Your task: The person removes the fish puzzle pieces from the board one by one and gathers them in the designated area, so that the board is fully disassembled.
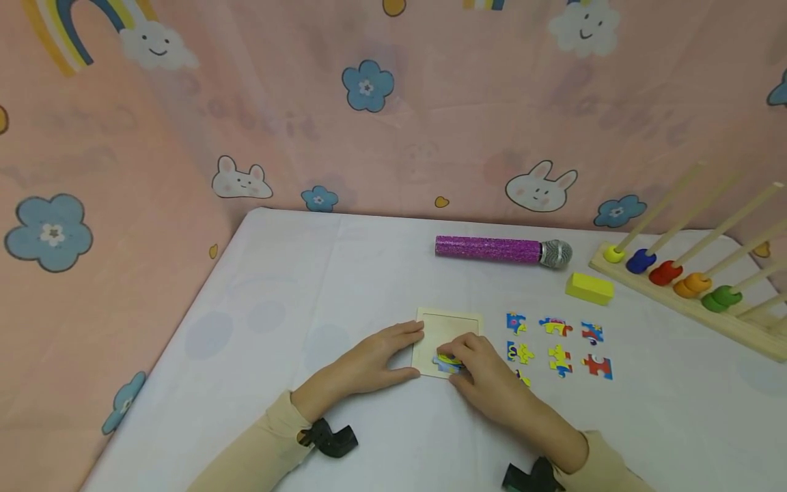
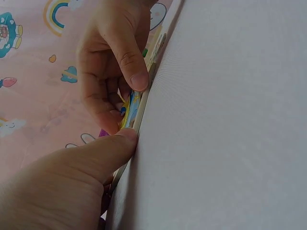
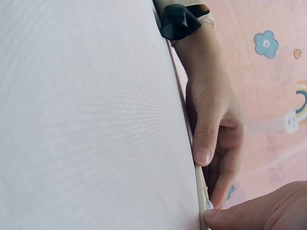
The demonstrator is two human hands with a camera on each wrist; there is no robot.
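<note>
A shallow wooden puzzle tray (image 1: 438,324) lies on the white cloth, with blue and yellow jigsaw pieces (image 1: 444,365) in its near part. My left hand (image 1: 374,357) rests along the tray's left side, fingertips on the edge and thumb at the near corner. Over the near right part, my right hand (image 1: 486,374) pinches a yellow and blue puzzle piece (image 1: 451,358), mostly hidden by its fingers. The left wrist view shows the right thumb (image 2: 139,79) at the tray's near edge, with curled fingers beyond the colourful pieces.
Several loose jigsaw pieces (image 1: 560,355) lie in rows to the right of the tray, one partly behind the right hand. Behind them are a yellow block (image 1: 589,288) and a purple glittery microphone (image 1: 488,249). A wooden bead counting stand (image 1: 688,297) occupies the right side.
</note>
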